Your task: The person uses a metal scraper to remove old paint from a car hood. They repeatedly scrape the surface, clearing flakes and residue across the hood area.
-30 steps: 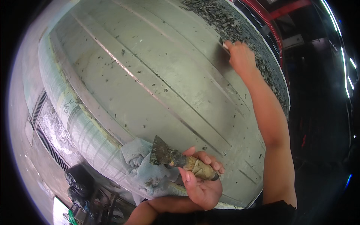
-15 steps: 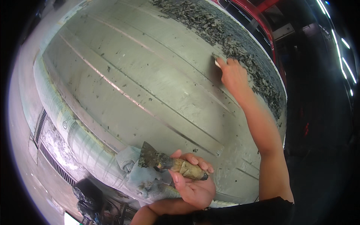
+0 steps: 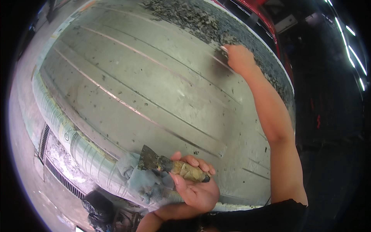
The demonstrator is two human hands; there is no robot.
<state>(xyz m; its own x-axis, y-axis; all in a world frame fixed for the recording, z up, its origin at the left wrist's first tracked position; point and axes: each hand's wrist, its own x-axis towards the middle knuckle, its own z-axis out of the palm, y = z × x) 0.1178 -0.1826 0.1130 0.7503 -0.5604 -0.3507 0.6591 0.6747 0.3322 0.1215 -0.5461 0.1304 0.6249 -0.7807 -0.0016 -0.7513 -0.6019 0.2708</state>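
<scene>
My left hand (image 3: 199, 189) is closed around the wrapped yellowish handle of a scraper (image 3: 189, 171), whose dirty flat blade points left. The scraper lies over a crumpled grey-blue cloth (image 3: 141, 181) at the near edge of a large grey ribbed panel (image 3: 166, 96), which looks like a vehicle roof. Stretched out to the far right, my right hand (image 3: 240, 58) is closed with a small pale edge showing at its fingertips; the rest of that thing is hidden. It is beside a band of dark, curled scrapings (image 3: 193, 23) along the panel's far side.
Pale plastic wrap (image 3: 83, 150) covers the panel's left edge. A floor drain grate (image 3: 60, 176) and a black plastic bag (image 3: 96, 205) lie beyond it. Red framework (image 3: 266, 23) stands past the far side. Dark crumbs dot the bare grey surface.
My right hand has moved slightly farther away along the edge of the scrapings, and its fingers are turned more out of sight. My left hand keeps the scraper in nearly the same place.
</scene>
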